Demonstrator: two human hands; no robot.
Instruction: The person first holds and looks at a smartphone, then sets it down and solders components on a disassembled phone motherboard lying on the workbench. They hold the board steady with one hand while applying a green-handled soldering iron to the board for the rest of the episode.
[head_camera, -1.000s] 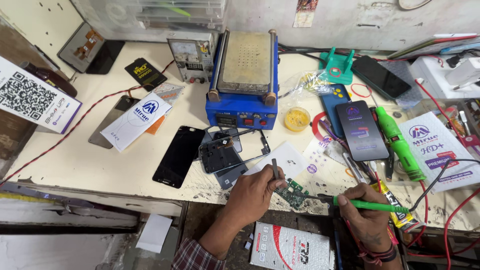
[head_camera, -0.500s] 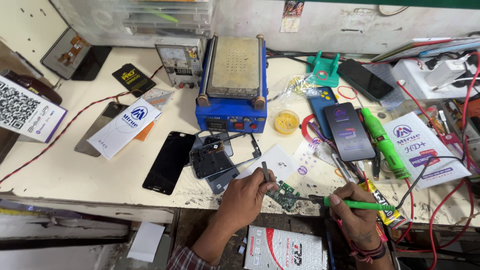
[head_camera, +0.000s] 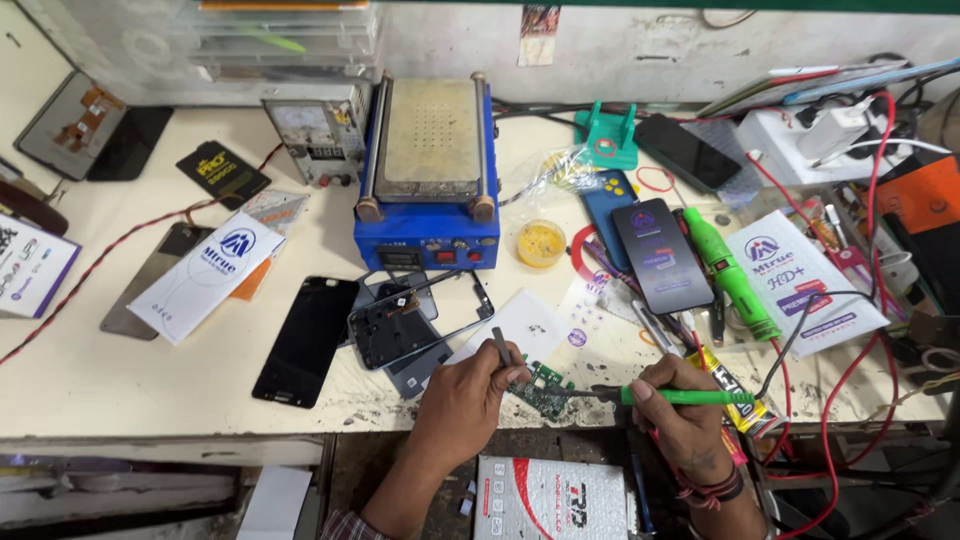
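From left to right I see a black phone screen (head_camera: 306, 340) lying flat, my left hand (head_camera: 462, 400) pinching tweezers (head_camera: 503, 347) over the small green circuit board (head_camera: 542, 388) at the bench's front edge, and my right hand (head_camera: 680, 412) clamped around a green soldering iron (head_camera: 680, 397).

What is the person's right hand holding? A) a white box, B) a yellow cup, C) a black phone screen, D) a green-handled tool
D: the right hand grips a green-handled tool whose dark tip points at the small green circuit board, while the left hand holds metal tweezers by that board at the front edge of the workbench.
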